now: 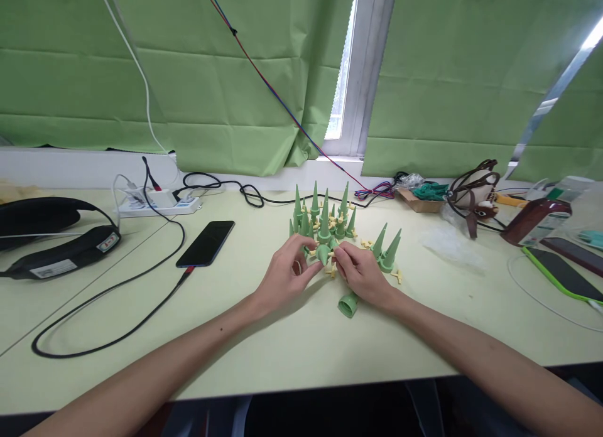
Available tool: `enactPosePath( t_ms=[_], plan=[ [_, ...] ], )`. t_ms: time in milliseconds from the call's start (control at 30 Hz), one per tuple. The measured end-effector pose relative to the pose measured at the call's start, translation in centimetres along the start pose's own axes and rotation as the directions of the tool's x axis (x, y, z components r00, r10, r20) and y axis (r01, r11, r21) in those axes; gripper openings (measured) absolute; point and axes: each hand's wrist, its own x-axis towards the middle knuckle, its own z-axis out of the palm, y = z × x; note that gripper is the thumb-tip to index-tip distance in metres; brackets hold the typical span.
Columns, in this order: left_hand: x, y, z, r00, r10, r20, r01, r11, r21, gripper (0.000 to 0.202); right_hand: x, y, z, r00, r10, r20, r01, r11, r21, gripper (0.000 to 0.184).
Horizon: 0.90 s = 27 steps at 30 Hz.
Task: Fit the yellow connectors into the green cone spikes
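Between my two hands is a green plastic cone (323, 255), tilted with its point toward me. My left hand (288, 269) is closed on its left side with thumb and fingertips. Pinched at its right side, my right hand (362, 270) has small pale yellow bits by its fingertips; their exact shape is too small to tell. A hollow green cone (347, 305) lies on its side below my right hand, its round mouth facing me. Several green cones (315, 201) stand upright just behind, with yellow pieces (332, 222) among them. More cones (390, 252) stand to the right.
A black phone (206, 243) with a cable lies on the table (282, 361) at left, near a power strip (160, 205) and a black device (66, 255). At right are a plastic bag (452, 245), a cardboard box (419, 201), a dark red bottle (534, 220) and a green-edged phone (565, 274).
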Motion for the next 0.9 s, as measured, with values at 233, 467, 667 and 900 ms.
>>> enactPosePath(
  t_ms=[233,467,667,900],
  plan=[
    [0.04,0.39,-0.01,0.989,-0.138,0.052,0.141,0.988,-0.062,0.029,-0.13,0.09,0.05,0.999,0.031,-0.028,-0.029,0.998,0.048,0.041],
    [0.26,0.38,-0.15,0.968,-0.215,0.130,0.235,0.958,-0.165,0.045,-0.12,0.25,0.03,0.999,0.016,-0.027,-0.015,0.998,0.054,0.034],
    [0.29,0.16,-0.27,0.955,-0.222,0.196,0.262,0.941,-0.214,0.050,-0.15,0.03,-0.09,0.999,-0.013,0.036,0.012,1.000,0.021,0.029],
    [0.22,0.35,-0.43,0.956,-0.212,0.203,0.251,0.948,-0.194,0.042,-0.14,0.08,-0.20,0.997,-0.044,0.058,0.044,0.999,0.006,0.028]
  ],
)
